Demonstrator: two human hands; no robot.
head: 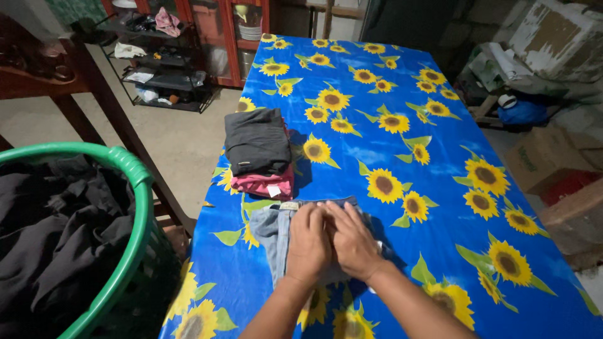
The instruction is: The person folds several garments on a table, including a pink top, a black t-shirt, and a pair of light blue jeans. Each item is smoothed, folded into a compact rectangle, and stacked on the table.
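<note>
A folded pair of pale blue jeans [271, 232] lies on the near part of a table covered with a blue sunflower cloth [389, 125]. My left hand [308, 243] and my right hand [353, 242] lie flat on the jeans, side by side and touching, fingers pointing away from me. Neither hand grips anything. Just beyond them stands a small stack of folded clothes: a dark grey piece [256, 141] on top of a pink one [264, 183].
A green laundry basket [129, 166] full of dark clothes stands at my left. A wooden table leg [125, 132] is beside it. A black shelf rack [163, 69] and red cabinet are at the far end. Cardboard boxes [546, 157] and clutter line the right.
</note>
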